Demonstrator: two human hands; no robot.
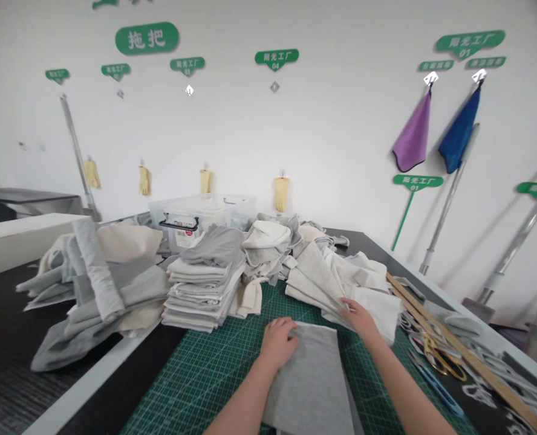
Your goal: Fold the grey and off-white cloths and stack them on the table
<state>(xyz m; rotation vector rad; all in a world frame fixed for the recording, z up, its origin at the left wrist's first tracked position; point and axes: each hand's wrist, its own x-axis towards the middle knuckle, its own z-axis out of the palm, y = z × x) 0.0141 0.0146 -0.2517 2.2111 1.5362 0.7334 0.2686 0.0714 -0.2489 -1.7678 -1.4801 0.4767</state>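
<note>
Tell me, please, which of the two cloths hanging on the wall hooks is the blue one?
The blue cloth hangs farther right, nearest the picture's right edge; the purple cloth hangs just to its left.

single head-worn view, forward and downward over a cutting mat (196, 374), close, toward the wall (332, 133)

A grey cloth (314, 374) lies on a green, white-gridded cutting mat (196, 374) beside cream fabric (341, 281).
</note>
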